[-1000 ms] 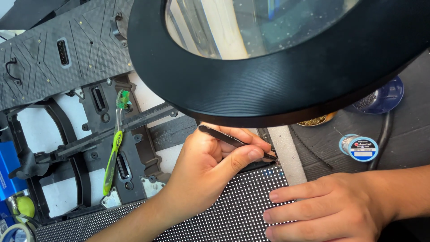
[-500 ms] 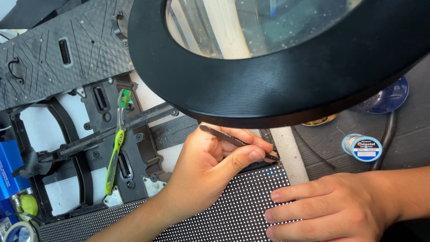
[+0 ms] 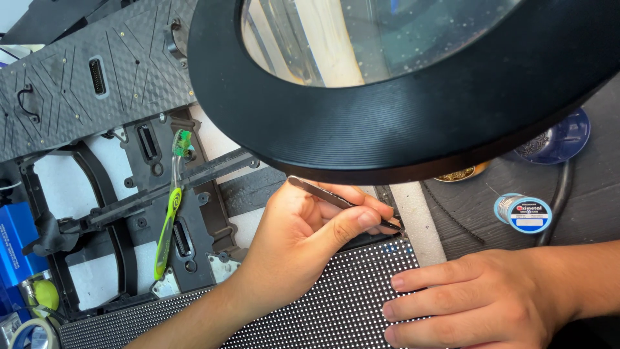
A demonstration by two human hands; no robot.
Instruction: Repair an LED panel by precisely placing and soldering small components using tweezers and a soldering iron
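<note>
Nothing moved: left hand (image 3: 294, 242) still pinches tweezers (image 3: 342, 201).

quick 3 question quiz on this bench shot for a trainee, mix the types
1. True or false: the left hand pinches the tweezers.
2. The right hand lies flat on: A) dotted LED panel B) solder spool C) green toothbrush
3. Fill in: the tweezer tips meet the panel at its top ___ corner.

Key: 1 true; 2 A; 3 right

Round blue-and-white label on solder spool (image 3: 524, 212) at right, blue box (image 3: 14, 239) at left edge
</note>
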